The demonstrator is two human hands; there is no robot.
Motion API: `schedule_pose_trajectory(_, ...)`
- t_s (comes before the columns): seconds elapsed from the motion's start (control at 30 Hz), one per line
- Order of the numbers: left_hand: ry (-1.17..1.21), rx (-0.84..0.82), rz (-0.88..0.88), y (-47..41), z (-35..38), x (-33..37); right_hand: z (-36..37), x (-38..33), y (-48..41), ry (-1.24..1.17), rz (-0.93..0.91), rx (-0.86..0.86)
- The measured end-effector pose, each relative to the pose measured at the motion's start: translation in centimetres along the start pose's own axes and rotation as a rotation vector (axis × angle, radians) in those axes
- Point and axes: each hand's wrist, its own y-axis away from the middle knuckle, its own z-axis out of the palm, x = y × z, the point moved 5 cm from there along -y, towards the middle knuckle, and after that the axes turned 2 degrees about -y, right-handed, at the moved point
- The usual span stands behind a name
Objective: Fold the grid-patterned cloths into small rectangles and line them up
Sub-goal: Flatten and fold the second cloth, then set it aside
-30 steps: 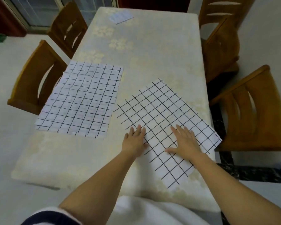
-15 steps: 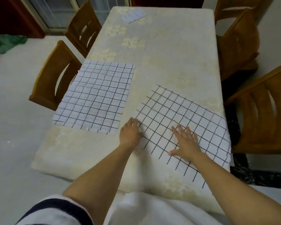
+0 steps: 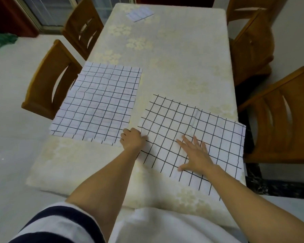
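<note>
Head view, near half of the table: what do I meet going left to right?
Near left chair → fine-grid cloth → left hand → right hand → near right chair. The bold-grid cloth, touched by both hands, spans them, so it is left out.

I count three grid-patterned cloths on the one surface (image 3: pixel 182 58): left spread cloth (image 3: pixel 98 104), right spread cloth (image 3: pixel 191 123), small folded cloth (image 3: pixel 139 14). Wooden chairs come to five: near left chair (image 3: pixel 49 88), far left chair (image 3: pixel 82 27), near right chair (image 3: pixel 279 116), middle right chair (image 3: pixel 253 46), far right chair (image 3: pixel 249 6). Two hands: left hand (image 3: pixel 132 140), right hand (image 3: pixel 197 155).
</note>
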Motion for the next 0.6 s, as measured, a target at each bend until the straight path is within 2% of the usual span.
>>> schedule_pose_trajectory(0.07,0.013,0.033,0.007,-0.1,-0.3,-0.1,0.1,0.0,0.0,0.000,-0.001,0.003)
schedule_pose_trajectory(0.27,0.108,-0.013,-0.046,-1.0,-0.3,-0.5,0.0,-0.2,-0.1,0.011,-0.034,-0.021)
schedule_pose_trajectory(0.43,0.518,-0.016,0.017,-0.7,-1.4,-1.0,0.2,-1.3,-0.5,0.033,-0.077,-0.051)
schedule_pose_trajectory(0.6,0.635,0.102,0.146,0.8,-4.6,-3.7,0.1,-3.2,-1.3,-0.039,-0.094,-0.005)
